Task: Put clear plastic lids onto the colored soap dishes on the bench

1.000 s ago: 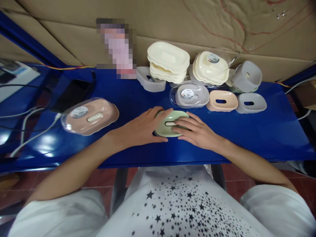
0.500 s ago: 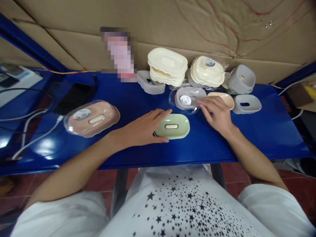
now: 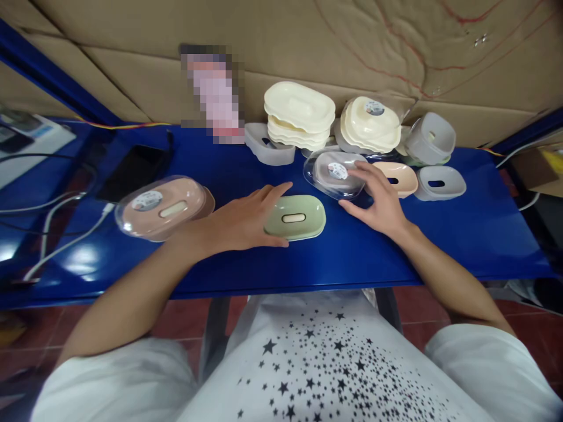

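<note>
A green oval tray (image 3: 310,224) with a cream insert in its middle lies on the blue table. My left hand (image 3: 250,220) is around its left end, thumb and fingers apart; whether they press on it I cannot tell. Beyond it rests a clear lid (image 3: 313,170) with a round label, over a greyish oval dish. My right hand (image 3: 378,199) reaches to the right side of this lid with fingers spread, the fingertips at or just over its edge. A pink dish under a clear labelled cover (image 3: 182,196) sits to the left.
Stacked cream trays (image 3: 299,108) stand at the back, with more labelled cream pieces (image 3: 372,126) beside them. A peach tray (image 3: 402,176) and a grey tray (image 3: 442,181) lie to the right. On the left are a dark phone (image 3: 134,170) and white cables (image 3: 65,252).
The green tray has shifted left along with my left hand. My right hand has opened wider at the clear lid, which has moved slightly, and the peach tray's slot now shows.
</note>
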Tool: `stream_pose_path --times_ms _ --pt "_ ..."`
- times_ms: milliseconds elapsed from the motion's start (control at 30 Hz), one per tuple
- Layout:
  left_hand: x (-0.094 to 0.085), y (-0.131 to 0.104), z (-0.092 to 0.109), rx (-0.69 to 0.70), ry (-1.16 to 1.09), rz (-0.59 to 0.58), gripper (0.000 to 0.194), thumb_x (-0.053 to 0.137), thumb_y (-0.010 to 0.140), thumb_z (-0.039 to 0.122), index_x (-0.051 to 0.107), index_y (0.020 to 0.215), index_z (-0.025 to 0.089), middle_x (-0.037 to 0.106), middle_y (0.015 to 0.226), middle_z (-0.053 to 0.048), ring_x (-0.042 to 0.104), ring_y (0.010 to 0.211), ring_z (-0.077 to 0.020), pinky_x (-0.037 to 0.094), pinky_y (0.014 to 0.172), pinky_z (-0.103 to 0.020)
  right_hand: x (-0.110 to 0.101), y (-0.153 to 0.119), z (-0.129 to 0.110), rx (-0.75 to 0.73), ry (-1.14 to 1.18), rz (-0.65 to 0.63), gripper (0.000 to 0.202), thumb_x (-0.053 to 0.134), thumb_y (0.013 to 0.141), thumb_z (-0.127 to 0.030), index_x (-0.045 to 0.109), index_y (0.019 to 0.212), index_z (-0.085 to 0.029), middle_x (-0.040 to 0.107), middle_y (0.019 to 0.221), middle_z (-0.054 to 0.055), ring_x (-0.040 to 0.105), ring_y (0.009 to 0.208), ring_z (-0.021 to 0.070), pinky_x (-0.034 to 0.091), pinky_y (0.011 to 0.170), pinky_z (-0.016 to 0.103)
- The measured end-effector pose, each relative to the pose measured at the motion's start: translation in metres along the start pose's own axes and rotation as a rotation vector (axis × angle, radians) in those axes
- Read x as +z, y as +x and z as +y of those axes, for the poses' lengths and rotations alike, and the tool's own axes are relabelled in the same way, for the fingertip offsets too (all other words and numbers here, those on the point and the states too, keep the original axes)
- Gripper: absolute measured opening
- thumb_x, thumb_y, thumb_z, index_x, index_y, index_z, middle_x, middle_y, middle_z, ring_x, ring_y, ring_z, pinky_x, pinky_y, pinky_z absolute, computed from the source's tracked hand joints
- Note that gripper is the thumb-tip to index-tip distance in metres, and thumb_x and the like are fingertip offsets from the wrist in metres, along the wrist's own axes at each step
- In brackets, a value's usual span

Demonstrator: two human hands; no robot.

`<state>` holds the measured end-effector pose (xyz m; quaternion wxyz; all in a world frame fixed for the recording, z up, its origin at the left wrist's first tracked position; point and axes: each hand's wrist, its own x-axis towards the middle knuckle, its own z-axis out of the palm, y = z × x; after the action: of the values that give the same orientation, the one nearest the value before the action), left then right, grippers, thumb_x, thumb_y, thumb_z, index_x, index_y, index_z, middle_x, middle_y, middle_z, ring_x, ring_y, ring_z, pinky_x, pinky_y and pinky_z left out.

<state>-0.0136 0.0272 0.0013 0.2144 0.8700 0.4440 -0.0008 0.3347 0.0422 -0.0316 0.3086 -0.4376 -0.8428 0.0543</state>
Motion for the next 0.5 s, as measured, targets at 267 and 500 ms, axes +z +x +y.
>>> stream_pose_path --times_ms 267,500 --pt "0.007 0.012 -0.012 0.144 -0.223 0.113 0.137 0.084 0.083 0.064 -0.013 0.173 0.031 0.046 0.168 -0.019 0.062 0.142 -0.0326 0.052 0.111 -0.039 -0.001 -0.01 -0.026 -0.262 0.221 -0.271 0.07 0.074 0.099 -0.038 0.047 0.163 -0.032 0.051 0.166 0.012 0.052 0.152 0.0312 0.049 0.125 0.056" --pt "0.015 0.01 -0.006 0.239 -0.168 0.095 0.123 0.082 0.088 0.059 -0.003 0.174 0.038 0.037 0.173 -0.014 0.05 0.153 -0.0354 0.049 0.118 -0.045 0.009 -0.013 -0.028 -0.333 0.152 -0.363 0.073 0.068 0.103 -0.033 0.037 0.169 -0.033 0.038 0.174 0.013 0.04 0.161 0.0325 0.044 0.128 0.058"
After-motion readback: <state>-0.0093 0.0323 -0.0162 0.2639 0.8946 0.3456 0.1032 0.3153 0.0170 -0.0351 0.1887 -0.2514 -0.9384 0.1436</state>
